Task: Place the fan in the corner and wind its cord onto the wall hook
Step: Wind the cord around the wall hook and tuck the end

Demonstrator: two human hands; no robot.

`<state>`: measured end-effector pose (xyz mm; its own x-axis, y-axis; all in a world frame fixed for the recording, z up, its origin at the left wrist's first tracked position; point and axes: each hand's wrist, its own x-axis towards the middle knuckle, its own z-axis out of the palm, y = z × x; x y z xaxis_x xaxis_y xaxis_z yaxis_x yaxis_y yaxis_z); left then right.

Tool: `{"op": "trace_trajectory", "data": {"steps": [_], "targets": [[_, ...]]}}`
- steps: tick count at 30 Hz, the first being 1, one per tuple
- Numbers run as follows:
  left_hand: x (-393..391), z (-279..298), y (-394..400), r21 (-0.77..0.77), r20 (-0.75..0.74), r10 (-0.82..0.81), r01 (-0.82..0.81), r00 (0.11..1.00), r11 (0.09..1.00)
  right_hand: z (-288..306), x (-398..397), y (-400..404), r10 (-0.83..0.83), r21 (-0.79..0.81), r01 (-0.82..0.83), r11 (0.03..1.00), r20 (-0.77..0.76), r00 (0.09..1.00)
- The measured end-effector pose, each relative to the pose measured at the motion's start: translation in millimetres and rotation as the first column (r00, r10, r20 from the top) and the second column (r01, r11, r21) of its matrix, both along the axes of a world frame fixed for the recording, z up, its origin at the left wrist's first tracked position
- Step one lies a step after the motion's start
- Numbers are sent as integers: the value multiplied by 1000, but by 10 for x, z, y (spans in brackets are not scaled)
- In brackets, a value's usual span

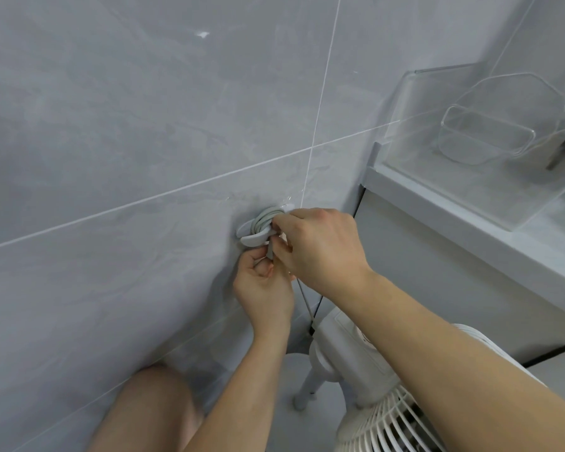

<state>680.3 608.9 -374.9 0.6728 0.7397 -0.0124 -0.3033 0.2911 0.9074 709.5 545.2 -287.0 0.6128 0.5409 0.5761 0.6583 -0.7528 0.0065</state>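
Observation:
A white wall hook sticks out from the grey tiled wall, with several turns of grey cord wound around it. My right hand pinches the cord at the hook. Just below, my left hand grips the end of the cord by the plug. The white fan stands on the floor in the corner under my right forearm, its grille at the lower right. A thin stretch of cord runs from the hands down to the fan's motor housing.
A white cabinet ledge runs along the right with a clear plastic organiser on it. My bare knee is at the bottom left, close to the wall. Grey floor shows around the fan's stand.

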Motion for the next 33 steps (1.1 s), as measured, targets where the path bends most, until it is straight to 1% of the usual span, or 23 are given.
{"op": "trace_trajectory", "data": {"steps": [5,9,12,14,16,18,19,21,22,23,24,25,27,30,33], "targets": [[-10,-3,28,18,-31,-1,2,1000,1000,-7,14,7,4,34,-4,999,-1,1000],[-50,55,41,28,-46,-15,16,999,999,-17,8,20,0,37,2,999,-46,999],[-64,41,80,41,-86,-14,18,996,999,-16,22,15,13,53,-8,999,-95,995],[-70,18,115,112,-123,0,13,992,994,-2,27,2,20,47,-14,999,-123,992],[-110,33,153,227,-151,41,-6,988,974,-3,19,-10,12,23,-10,1000,-119,993],[-173,76,210,383,-161,89,-21,983,924,-7,17,-11,-2,1,2,1000,-96,995],[-210,92,252,493,-172,120,-20,978,870,-10,16,-8,-6,-5,5,1000,-94,996],[-260,121,350,701,-188,201,-12,961,713,-16,16,-7,-1,1,1,1000,-97,995],[-264,138,386,766,-198,242,-4,950,643,-20,19,-11,4,7,-3,1000,-94,996],[-266,165,414,805,-209,273,7,939,593,-20,16,-14,7,12,-6,1000,-90,996],[-257,183,429,825,-221,296,16,929,564,-22,14,-15,10,17,-8,1000,-88,996],[-246,194,433,831,-226,307,18,924,556,-23,10,-13,11,25,-9,1000,-84,996],[-221,202,422,806,-231,294,13,927,592,-26,-4,3,-5,33,7,999,-71,997],[-167,177,369,730,-219,241,-5,946,684,-41,-34,32,-53,36,55,998,-56,997],[-131,157,269,641,-198,181,-12,963,767,-43,-55,46,-79,27,82,996,-95,992]]}}
